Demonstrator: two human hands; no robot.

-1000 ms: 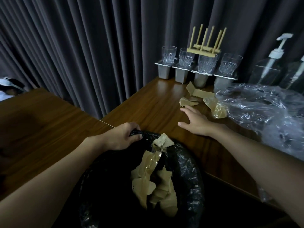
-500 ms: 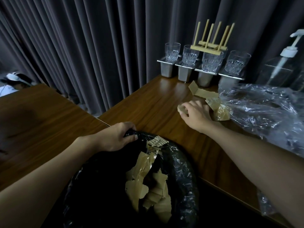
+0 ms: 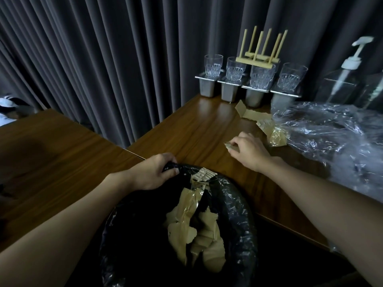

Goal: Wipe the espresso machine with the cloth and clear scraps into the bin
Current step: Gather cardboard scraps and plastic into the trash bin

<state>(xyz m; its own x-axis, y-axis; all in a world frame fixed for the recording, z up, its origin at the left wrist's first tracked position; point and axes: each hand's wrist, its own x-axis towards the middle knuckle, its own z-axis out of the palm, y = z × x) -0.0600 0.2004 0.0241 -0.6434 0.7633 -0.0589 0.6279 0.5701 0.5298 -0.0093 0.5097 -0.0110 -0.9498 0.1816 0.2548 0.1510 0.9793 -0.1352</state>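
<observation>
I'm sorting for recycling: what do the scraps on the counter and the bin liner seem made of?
The scraps: probably brown cardboard or kraft paper, matte, with ragged torn edges. The bin liner: thin black plastic film, glossy, crinkled and catching highlights.

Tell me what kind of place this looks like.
Probably a café or drinks bar, though no espresso machine shows here. Clues: a row of glasses standing on steel tubs, a pump bottle like those used for syrup, and a long wooden counter against a curtain.
</observation>
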